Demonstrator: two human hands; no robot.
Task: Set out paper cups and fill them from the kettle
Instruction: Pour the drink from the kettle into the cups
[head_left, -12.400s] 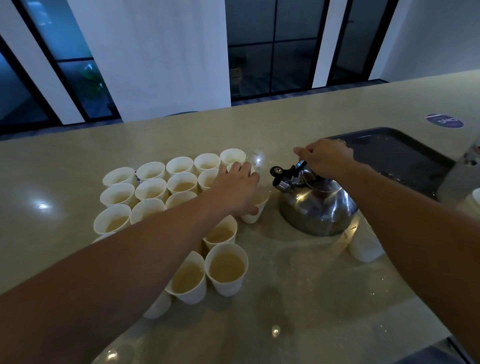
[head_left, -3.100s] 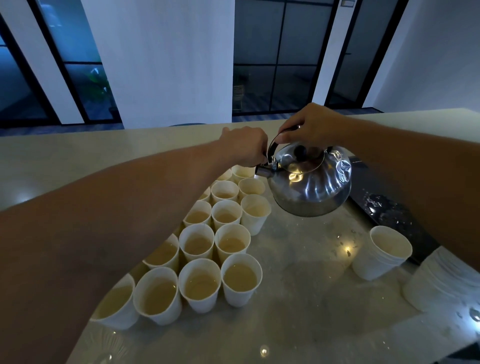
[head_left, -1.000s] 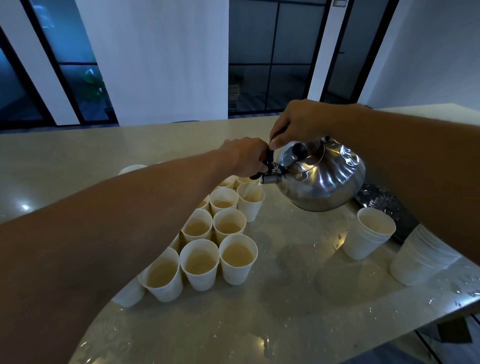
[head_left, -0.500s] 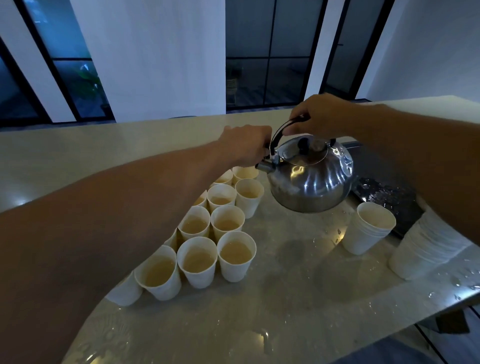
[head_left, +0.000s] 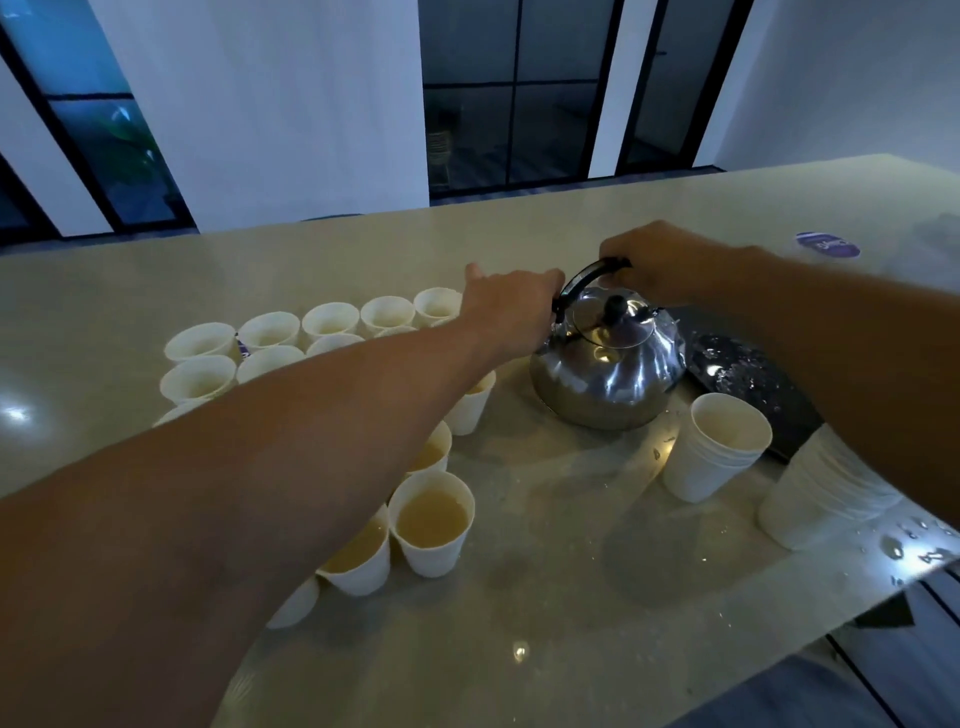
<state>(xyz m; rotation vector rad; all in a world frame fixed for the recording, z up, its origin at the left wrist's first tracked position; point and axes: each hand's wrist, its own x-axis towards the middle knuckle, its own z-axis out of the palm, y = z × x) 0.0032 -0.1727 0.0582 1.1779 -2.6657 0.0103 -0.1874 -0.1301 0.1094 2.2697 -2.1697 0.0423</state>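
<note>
A shiny steel kettle (head_left: 608, 374) stands on the beige counter (head_left: 561, 582). My right hand (head_left: 657, 260) is closed around its black handle from above. My left hand (head_left: 511, 312) curls against the kettle's left side, where the spout is hidden behind its fingers. Left of the kettle stand several rows of white paper cups (head_left: 270, 332), partly covered by my left forearm. The nearest cup (head_left: 431, 519) holds pale yellowish liquid almost to the rim, and its neighbours are filled too.
Two stacks of empty paper cups (head_left: 717, 447) (head_left: 821, 493) stand right of the kettle. Behind them lies a dark wet tray (head_left: 743, 369). Water drops lie on the counter near its front right edge. A purple sticker (head_left: 827, 244) is at far right.
The kettle was held tilted in the air over the cups; it has come down and now rests upright on the counter. Both hands stayed on it.
</note>
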